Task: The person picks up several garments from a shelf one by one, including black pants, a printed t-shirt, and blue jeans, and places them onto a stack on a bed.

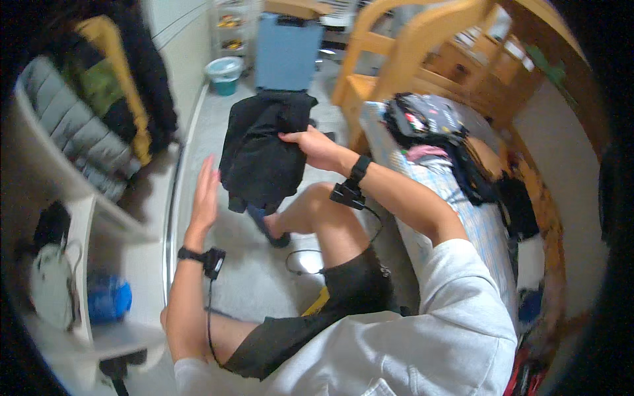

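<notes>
A dark black garment (261,145), folded into a rough rectangle, hangs in the air in front of my knees. My right hand (317,148) grips its right edge, thumb lying on top and the other fingers underneath, mostly hidden. Just off the garment's left edge, my left hand (206,195) is upright with its fingers stretched out and nothing in it. Which kind of garment it is, I cannot tell. Both wrists wear black bands with small boxes and cables.
An open wardrobe (132,264) with hanging jackets (79,125) stands on the left. On the right, a bed (429,198) carries folded clothes (426,119). Ahead are a blue suitcase (287,53) and a teal bin (224,74). A cable loops between my legs.
</notes>
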A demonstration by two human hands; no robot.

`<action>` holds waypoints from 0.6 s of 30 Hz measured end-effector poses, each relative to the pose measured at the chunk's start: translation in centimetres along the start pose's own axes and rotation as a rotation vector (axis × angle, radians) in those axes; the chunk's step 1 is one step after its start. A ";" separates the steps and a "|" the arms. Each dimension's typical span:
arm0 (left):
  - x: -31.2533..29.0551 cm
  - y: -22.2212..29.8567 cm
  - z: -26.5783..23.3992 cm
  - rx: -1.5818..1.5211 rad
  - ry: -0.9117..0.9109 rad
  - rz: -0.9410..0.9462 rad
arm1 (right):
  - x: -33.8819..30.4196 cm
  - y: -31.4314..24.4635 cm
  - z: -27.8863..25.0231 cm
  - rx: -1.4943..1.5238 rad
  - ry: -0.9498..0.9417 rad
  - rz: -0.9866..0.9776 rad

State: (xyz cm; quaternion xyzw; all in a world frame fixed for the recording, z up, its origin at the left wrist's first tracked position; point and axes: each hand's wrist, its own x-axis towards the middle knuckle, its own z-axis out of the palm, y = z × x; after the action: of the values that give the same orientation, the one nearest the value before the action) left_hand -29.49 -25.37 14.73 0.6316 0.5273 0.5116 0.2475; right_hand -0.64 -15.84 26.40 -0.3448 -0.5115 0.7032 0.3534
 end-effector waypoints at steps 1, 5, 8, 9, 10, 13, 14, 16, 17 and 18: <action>-0.3 2.0 0.3 -0.026 -0.039 0.004 | -1.5 -1.1 -1.4 -0.013 0.063 -0.019; -0.6 1.1 2.6 -0.007 -0.133 -0.007 | -6.2 -3.5 -8.8 0.029 0.231 -0.123; -0.7 2.1 4.1 0.023 -0.147 -0.097 | -10.2 -5.7 -15.2 0.081 0.339 -0.195; -1.3 1.5 3.9 0.031 -0.148 -0.096 | -11.7 -6.8 -15.5 0.089 0.358 -0.201; -1.3 1.1 4.2 0.037 -0.162 -0.106 | -13.7 -8.1 -16.0 0.097 0.389 -0.216; -1.1 2.2 5.7 0.073 -0.194 -0.104 | -15.7 -10.0 -22.5 0.124 0.479 -0.251; -1.0 2.4 6.3 0.102 -0.203 -0.104 | -16.2 -10.9 -24.2 0.168 0.479 -0.250; -1.1 1.5 7.0 0.097 -0.219 -0.114 | -16.3 -13.0 -28.8 0.234 0.553 -0.214; -1.2 0.7 7.2 0.093 -0.228 -0.134 | -16.2 -14.4 -31.2 0.242 0.559 -0.249; -1.7 -0.5 6.9 0.103 -0.225 -0.135 | -15.8 -15.6 -33.0 0.251 0.554 -0.280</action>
State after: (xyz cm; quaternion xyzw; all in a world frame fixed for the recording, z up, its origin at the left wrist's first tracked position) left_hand -23.34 -25.18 11.25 0.6600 0.5631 0.3919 0.3061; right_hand 37.69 -10.04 35.49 -0.4028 -0.3477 0.5849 0.6122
